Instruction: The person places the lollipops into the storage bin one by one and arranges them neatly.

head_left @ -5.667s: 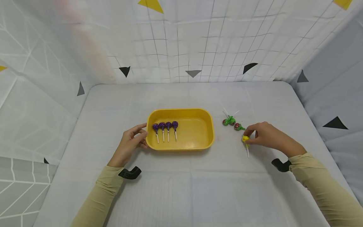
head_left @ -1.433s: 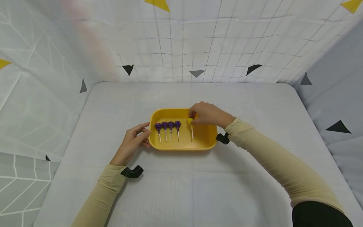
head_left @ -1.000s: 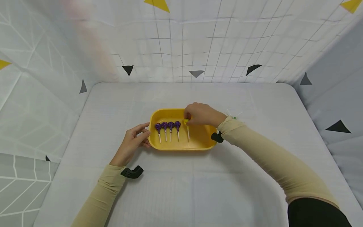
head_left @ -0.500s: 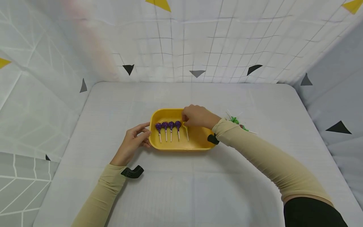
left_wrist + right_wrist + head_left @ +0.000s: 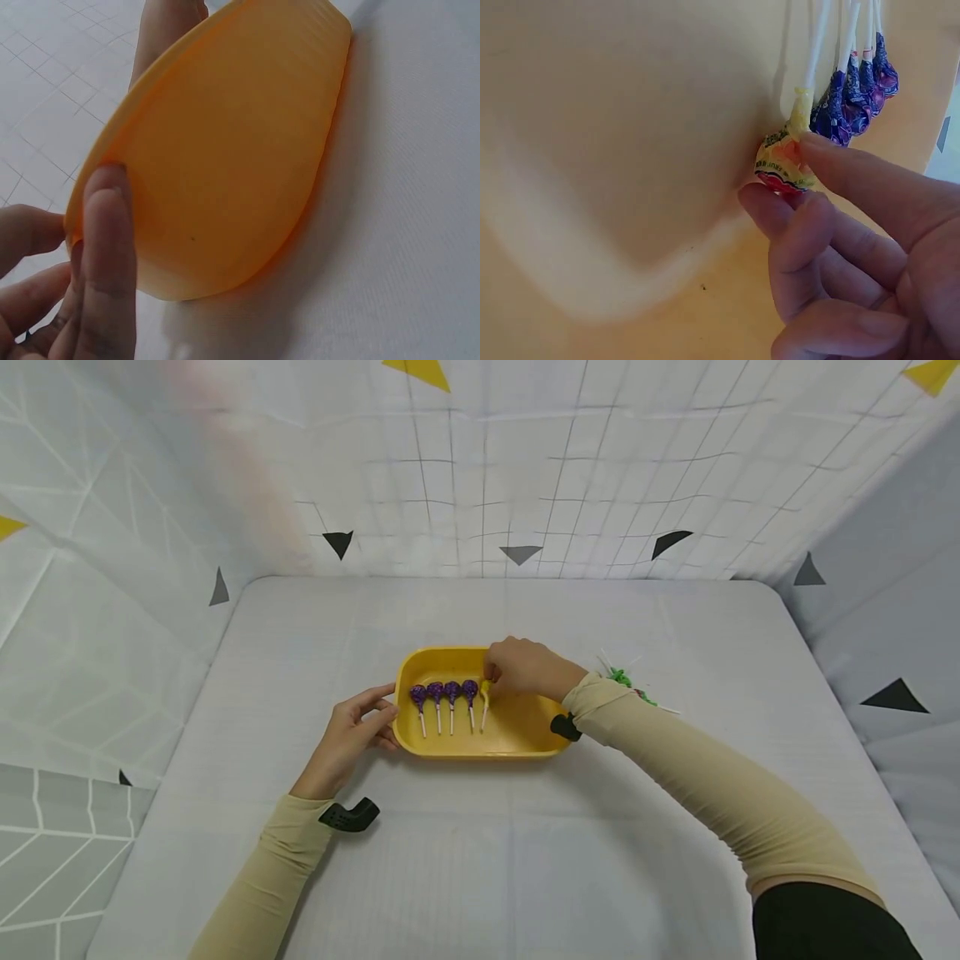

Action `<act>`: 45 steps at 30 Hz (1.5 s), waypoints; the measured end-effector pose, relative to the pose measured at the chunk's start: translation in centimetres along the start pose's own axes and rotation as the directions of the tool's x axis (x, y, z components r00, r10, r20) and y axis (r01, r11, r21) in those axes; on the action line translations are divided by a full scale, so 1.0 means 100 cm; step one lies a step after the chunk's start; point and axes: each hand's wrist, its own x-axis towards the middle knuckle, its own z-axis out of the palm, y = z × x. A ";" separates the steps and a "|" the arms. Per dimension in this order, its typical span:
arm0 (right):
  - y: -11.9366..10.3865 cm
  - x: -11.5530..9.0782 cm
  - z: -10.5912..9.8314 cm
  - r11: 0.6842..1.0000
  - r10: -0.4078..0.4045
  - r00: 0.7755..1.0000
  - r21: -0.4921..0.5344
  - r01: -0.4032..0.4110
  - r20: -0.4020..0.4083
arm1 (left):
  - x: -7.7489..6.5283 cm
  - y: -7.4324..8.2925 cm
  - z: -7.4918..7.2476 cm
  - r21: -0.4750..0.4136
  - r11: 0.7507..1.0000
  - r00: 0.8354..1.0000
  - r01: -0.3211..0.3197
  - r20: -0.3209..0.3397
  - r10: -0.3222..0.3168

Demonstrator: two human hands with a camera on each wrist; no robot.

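Observation:
Inside a yellow plastic tray (image 5: 525, 745), several purple-wrapped lollipops (image 5: 435, 692) lie in a row with their sticks toward the person. Just right of that row, my right hand (image 5: 528, 667) pinches a yellow-wrapped lollipop (image 5: 784, 157) by its wrapped head between thumb and fingers. Its white stick points the same way as the others. My left hand (image 5: 356, 722) holds the tray at its left end; in the left wrist view the fingers (image 5: 109, 255) lie against the outer wall and rim.
Right of the tray, green-and-red wrapped lollipops (image 5: 621, 677) lie on the white-covered table (image 5: 450, 877), partly hidden by the right sleeve (image 5: 675, 768). Another white stick (image 5: 669, 710) pokes out beside that sleeve. White patterned cloth walls (image 5: 480, 468) stand around the table.
My right hand has carried the yellow lollipop from the table on the right into the tray and slid it left, up beside the purple row. My left hand has stayed at the tray's left end.

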 end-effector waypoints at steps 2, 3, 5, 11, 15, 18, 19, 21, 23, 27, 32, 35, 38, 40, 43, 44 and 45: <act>-0.001 0.000 0.000 1.000 -0.009 1.000 0.004 0.009 -0.001 | 0.000 0.000 0.000 0.000 1.000 1.000 0.000 0.001 0.000; -0.001 0.000 0.000 1.000 -0.015 1.000 0.003 0.015 -0.002 | 0.000 0.000 0.000 0.000 1.000 1.000 -0.001 0.001 0.001; -0.002 0.000 0.001 1.000 -0.022 1.000 -0.002 0.022 -0.008 | 0.000 0.000 0.001 -0.001 1.000 1.000 -0.003 0.001 0.003; -0.003 0.000 0.001 0.999 -0.024 0.999 -0.023 0.023 -0.022 | -0.001 0.000 0.001 0.002 1.000 1.000 -0.002 -0.003 0.002; -0.004 -0.002 0.001 0.999 -0.028 0.999 -0.039 0.027 -0.029 | -0.001 0.001 0.001 -0.001 1.000 1.000 0.004 -0.006 -0.004; -0.005 -0.003 -0.001 0.999 -0.032 0.999 -0.036 0.031 -0.029 | -0.002 0.002 0.001 -0.004 1.000 1.000 0.005 -0.006 -0.005; -0.005 -0.004 -0.001 0.999 -0.034 0.999 -0.031 0.033 -0.027 | -0.002 0.002 0.001 -0.003 1.000 1.000 0.003 -0.004 -0.003; -0.005 -0.004 -0.001 0.999 -0.038 0.999 -0.024 0.037 -0.023 | -0.002 0.002 0.001 -0.001 1.000 1.000 0.000 -0.003 0.000; -0.005 -0.004 -0.002 0.999 -0.040 0.999 -0.021 0.040 -0.019 | -0.002 0.002 0.002 -0.002 1.000 1.000 0.001 -0.003 -0.001; -0.004 -0.004 -0.006 0.999 -0.036 0.999 -0.017 0.036 -0.008 | -0.002 0.002 0.002 -0.010 1.000 1.000 0.010 -0.008 -0.010; -0.002 -0.012 -0.017 0.999 -0.023 0.999 0.024 0.024 -0.023 | -0.001 0.001 0.001 -0.006 1.000 1.000 0.008 -0.009 -0.008; 0.001 -0.021 -0.026 0.999 -0.017 0.999 0.047 0.019 -0.046 | -0.002 0.001 0.001 -0.004 1.000 1.000 0.009 -0.009 -0.009; 0.006 -0.031 -0.034 0.997 -0.010 0.998 0.079 0.015 -0.067 | -0.002 0.001 0.001 0.003 1.000 1.000 0.009 -0.010 -0.009; 0.011 -0.036 -0.038 0.996 -0.012 0.997 0.088 0.019 -0.082 | -0.002 0.001 0.001 0.008 1.000 1.000 0.006 -0.008 -0.006; 0.019 -0.044 -0.043 0.996 -0.015 0.995 0.085 0.024 -0.103 | -0.003 0.002 0.001 0.005 1.000 1.000 0.005 -0.008 -0.005; 0.022 -0.046 -0.044 0.997 -0.017 0.994 0.079 0.026 -0.109 | -0.003 0.002 0.001 0.005 1.000 1.000 0.004 -0.007 -0.004; 0.025 -0.048 -0.044 0.997 -0.019 0.993 0.076 0.028 -0.115 | -0.003 0.002 0.001 0.010 1.000 1.000 0.000 -0.004 0.000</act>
